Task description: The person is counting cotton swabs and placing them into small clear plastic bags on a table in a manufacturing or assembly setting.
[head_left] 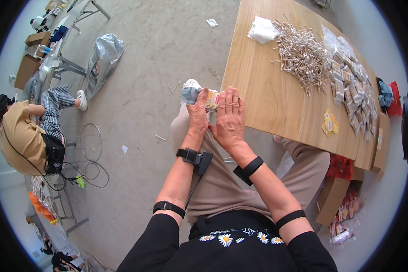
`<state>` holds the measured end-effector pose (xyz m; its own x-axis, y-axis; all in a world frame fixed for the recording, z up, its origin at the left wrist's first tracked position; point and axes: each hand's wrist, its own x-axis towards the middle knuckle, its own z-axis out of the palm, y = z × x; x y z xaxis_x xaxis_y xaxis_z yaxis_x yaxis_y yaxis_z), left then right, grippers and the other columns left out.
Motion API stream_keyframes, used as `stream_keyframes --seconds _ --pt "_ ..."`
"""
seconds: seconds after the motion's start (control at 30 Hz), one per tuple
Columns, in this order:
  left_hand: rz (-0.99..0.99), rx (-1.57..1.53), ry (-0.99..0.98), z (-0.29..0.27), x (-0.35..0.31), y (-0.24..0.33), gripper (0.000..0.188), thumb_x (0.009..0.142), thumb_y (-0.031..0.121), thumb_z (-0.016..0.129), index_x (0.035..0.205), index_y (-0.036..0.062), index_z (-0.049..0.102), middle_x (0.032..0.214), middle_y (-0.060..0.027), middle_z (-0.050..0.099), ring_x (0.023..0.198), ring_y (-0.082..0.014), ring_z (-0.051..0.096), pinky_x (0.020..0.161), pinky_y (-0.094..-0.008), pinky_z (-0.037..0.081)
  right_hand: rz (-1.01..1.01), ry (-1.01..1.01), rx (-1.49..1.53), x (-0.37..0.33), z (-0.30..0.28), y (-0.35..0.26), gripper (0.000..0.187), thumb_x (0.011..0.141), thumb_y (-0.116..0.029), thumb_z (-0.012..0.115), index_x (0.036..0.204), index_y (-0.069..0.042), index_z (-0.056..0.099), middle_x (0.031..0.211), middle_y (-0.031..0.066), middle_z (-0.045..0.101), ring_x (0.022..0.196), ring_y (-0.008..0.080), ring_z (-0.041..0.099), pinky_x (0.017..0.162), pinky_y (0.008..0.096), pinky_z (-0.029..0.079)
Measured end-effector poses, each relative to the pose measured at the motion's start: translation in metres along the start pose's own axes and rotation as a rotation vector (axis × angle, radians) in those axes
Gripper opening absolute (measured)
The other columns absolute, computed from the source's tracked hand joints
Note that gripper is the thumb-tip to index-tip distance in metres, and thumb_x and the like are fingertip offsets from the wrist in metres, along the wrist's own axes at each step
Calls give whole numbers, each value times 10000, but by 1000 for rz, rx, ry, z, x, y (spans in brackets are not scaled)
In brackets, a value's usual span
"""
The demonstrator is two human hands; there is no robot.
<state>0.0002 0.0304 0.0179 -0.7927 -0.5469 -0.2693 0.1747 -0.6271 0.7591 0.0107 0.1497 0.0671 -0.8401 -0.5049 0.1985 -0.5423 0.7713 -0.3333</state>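
Observation:
Just off the near left corner of the wooden table [258, 86], a small clear plastic packet [212, 99] with a yellow and red label lies between my hands. My left hand [198, 113] is closed around its left part, thumb on top, with crumpled clear film sticking out beyond it. Flat across the right end rests my right hand [230, 119], its fingers stretched out side by side. What is inside the packet cannot be made out. On the table lie a loose heap of cotton swabs [303, 56], a pile of filled swab packets [356, 95] and several yellow label cards [330, 123].
A stack of clear bags [263, 30] sits at the table's far left. Cardboard boxes [333, 199] stand below its right side. Stray swabs [160, 138] dot the floor. Leftward are a silvery plastic sack [104, 61] and a seated person [25, 136] at another table.

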Motion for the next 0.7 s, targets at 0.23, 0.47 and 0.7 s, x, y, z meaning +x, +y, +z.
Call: stream_keyframes --seconds 0.23,0.47,0.7 --pt "81 82 32 6 0 1 183 919 163 748 1012 111 599 913 44 595 777 -65 577 634 -256 512 -29 -3 9 0 -2 4 1060 690 -285 819 1497 125 266 1589 317 210 1517 432 153 1228 503 135" --pt "65 72 60 12 -4 5 158 910 132 748 960 87 605 895 44 585 791 -67 555 661 -258 488 -72 -29 42 -3 -3 7 1038 701 -277 837 1525 40 292 1593 336 168 1509 475 125 1213 547 129" --pt "100 95 41 7 0 1 145 914 117 741 972 85 611 899 44 592 795 -66 556 674 -265 487 -50 -30 33 -3 -5 6 1050 696 -296 846 1515 61 294 1595 326 173 1513 463 126 1212 552 126"
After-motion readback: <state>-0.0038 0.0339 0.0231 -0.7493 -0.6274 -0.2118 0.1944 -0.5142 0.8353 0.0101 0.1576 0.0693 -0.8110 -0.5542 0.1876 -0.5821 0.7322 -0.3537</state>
